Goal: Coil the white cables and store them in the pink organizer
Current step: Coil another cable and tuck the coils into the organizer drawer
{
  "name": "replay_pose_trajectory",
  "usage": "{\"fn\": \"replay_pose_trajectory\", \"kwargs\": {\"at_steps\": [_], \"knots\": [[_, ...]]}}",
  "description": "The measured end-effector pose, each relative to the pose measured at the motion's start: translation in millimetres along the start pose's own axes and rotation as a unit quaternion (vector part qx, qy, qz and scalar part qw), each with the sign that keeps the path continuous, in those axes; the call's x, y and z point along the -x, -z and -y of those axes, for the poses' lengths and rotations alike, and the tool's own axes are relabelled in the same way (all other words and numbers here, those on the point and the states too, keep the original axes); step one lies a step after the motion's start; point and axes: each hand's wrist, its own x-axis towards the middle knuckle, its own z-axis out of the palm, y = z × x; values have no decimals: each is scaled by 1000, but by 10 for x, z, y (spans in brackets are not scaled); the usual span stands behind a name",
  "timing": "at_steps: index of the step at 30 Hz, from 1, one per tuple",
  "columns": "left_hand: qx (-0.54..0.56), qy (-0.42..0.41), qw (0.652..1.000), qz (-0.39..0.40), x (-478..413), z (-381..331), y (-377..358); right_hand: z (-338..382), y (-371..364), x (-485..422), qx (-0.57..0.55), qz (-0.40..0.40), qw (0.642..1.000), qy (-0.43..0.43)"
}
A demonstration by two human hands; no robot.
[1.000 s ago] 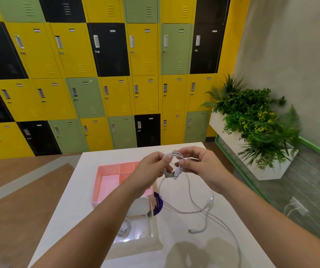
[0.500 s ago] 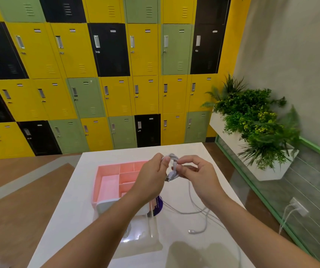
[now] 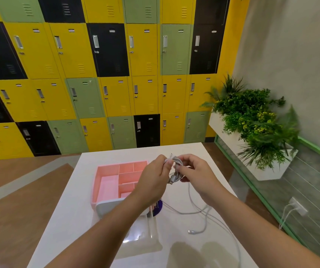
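Observation:
Above the white table (image 3: 74,190), my left hand (image 3: 153,180) and my right hand (image 3: 196,171) both pinch a small bundle of coiled white cable (image 3: 176,167). One plug end sticks out below the bundle. More white cable (image 3: 203,213) trails from my hands down onto the table to the right, with a connector lying loose at its end. The pink organizer (image 3: 107,182), divided into several compartments, sits on the table just left of my left hand; the compartments I can see hold nothing.
A white device (image 3: 107,206) and a clear plastic box (image 3: 143,236) lie at the organizer's near edge, partly under my left arm, beside a purple round thing (image 3: 158,206). Lockers fill the far wall. A planter (image 3: 252,132) stands to the right, past the table edge.
My hands have drawn closer together and the bundle has tightened. The loose cable on the table has shortened and shifted a little. The view has tilted slightly down.

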Motion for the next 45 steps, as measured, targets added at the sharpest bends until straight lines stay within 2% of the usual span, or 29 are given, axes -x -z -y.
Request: {"fn": "replay_pose_trajectory", "kwargs": {"at_steps": [5,9,13,20,25,29,32,36,42,45], "knots": [[79,51,992,84,-10,8,73,7,38,-23,18,13,1000,5],[95,69,988,100,0,12,99,-9,19,-21,46,3,999,15],[97,84,984,127,12,25,138,7,37,-15,33,32,999,-4],[110,104,974,167,-18,2,199,52,46,-4,65,37,997,3],[99,96,978,155,-22,10,197,25,4,2,112,2,993,34],[135,100,975,149,2,36,168,27,-37,2,131,-29,989,61],[150,106,972,145,3,28,186,62,2,-8,118,10,992,43],[155,111,971,143,6,13,212,93,102,-13,36,91,995,-1],[231,112,960,114,-10,-26,195,82,121,-13,-15,106,994,-33],[236,106,959,113,-9,-14,176,82,111,10,-35,107,993,-36]]}}
